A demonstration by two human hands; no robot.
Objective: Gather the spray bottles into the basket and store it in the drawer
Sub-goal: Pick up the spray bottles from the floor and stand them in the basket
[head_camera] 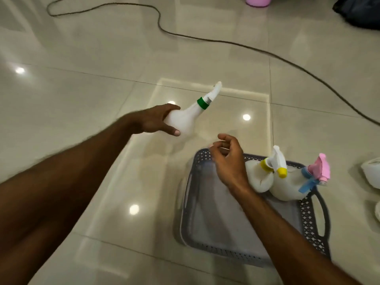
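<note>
My left hand (156,122) grips the base of a white spray bottle with a green collar (189,116), held tilted above the floor, nozzle pointing up and right. My right hand (228,161) hovers over the near-left part of the grey perforated basket (310,221), fingers loosely curled and holding nothing. Inside the basket at its far right lie two white bottles: one with a yellow collar and nozzle (273,167) and one with a pink-and-blue trigger head (316,173). The green-collared bottle is to the left of the basket and beyond it.
A dark cable (226,43) snakes across the glossy tiled floor beyond the basket. A pink container (258,1) stands at the top edge, a dark bag (362,11) at top right. A white object (372,173) lies right of the basket.
</note>
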